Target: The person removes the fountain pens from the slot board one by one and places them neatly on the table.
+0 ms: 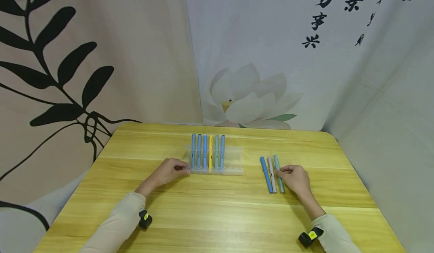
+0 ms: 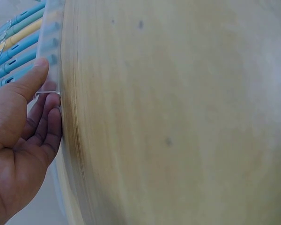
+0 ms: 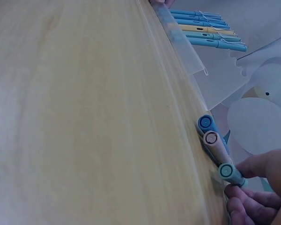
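A clear plastic pen stand [image 1: 234,161] stands near the table's middle, with several pens upright in its left part: blue ones, a yellow pen [image 1: 211,151] and a green one. My left hand [image 1: 171,170] pinches the stand's left end; the left wrist view shows the thumb [image 2: 37,75] over its front strip. To the right, three pens lie side by side on the wood: a blue pen [image 1: 266,174], a pale pink pen [image 1: 271,174] and a light green pen [image 1: 280,181]. My right hand [image 1: 295,178] pinches the light green pen between thumb and fingers.
The wooden table [image 1: 210,215] reaches back to a curtain with a lotus print [image 1: 254,94]. On the stand's right side, notched slots [image 3: 239,65] hold no pens. A small black camera sits on each wrist.
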Demonstrator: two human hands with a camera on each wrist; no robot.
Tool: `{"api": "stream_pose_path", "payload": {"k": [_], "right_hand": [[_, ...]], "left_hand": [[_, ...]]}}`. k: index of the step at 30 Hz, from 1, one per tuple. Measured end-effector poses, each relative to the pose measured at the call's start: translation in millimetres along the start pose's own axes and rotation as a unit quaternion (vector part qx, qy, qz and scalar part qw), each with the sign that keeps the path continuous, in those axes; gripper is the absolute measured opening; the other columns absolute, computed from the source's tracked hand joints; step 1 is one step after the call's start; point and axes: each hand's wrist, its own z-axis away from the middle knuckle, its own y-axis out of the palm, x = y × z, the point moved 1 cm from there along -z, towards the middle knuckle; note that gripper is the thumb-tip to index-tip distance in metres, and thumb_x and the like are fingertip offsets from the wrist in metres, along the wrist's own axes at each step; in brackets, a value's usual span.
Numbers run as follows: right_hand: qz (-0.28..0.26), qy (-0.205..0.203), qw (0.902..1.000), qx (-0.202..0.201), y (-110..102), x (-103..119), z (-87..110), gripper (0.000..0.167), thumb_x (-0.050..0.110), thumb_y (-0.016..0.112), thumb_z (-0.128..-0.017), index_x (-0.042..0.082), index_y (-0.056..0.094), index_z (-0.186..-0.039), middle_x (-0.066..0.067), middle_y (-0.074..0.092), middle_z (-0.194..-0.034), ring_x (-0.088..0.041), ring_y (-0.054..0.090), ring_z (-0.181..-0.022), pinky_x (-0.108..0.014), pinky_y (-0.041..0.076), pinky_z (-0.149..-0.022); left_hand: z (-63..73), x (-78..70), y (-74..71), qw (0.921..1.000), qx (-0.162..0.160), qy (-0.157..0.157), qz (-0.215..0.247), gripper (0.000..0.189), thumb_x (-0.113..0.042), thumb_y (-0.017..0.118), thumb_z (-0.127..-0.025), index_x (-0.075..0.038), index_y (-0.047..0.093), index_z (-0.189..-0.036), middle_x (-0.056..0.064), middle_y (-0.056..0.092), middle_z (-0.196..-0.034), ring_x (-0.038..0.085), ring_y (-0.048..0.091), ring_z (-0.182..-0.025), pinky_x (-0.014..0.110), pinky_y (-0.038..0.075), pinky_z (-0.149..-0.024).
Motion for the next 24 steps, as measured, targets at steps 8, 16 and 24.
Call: {"api": "stream_pose_path", "payload": {"k": [8,16,24], "right_hand": [[0.006,-0.008,0.9999,-0.005,0.6,0.8,0.9,0.033,0.032,0.077,-0.090,0.001,0.079,-0.101,-0.011,0.077,-0.090,-0.020,0.069,-0.074,-0.033,0.050,-0.061],[0.008,-0.002,1.0000,0.002,0.0,1.1,1.8,0.034,0.034,0.077,-0.090,0.001,0.078,-0.101,-0.011,0.077,-0.091,-0.020,0.069,-0.076,-0.032,0.050,-0.062],[0.004,0.000,0.9999,0.009,-1.3,0.6,1.1,0.035,0.036,0.077,-0.091,0.003,0.078,-0.102,-0.004,0.077,-0.084,-0.014,0.068,-0.071,-0.033,0.050,-0.064]], "left_hand": [[0.9,0.1,-0.9,0.9999,0.000,0.015,0.006,0.031,-0.026,0.072,-0.097,-0.003,0.076,-0.119,0.004,0.076,-0.109,0.012,0.067,-0.092,0.028,0.055,-0.079],[0.4,1.2,-0.3,0.9999,0.003,0.012,0.009,0.032,-0.028,0.073,-0.097,-0.005,0.076,-0.119,0.002,0.076,-0.107,0.010,0.066,-0.090,0.027,0.055,-0.078],[0.1,0.4,0.0,0.9999,0.004,0.009,0.012,0.032,-0.028,0.073,-0.097,-0.005,0.076,-0.119,0.002,0.076,-0.109,0.010,0.067,-0.091,0.027,0.055,-0.079]]}}
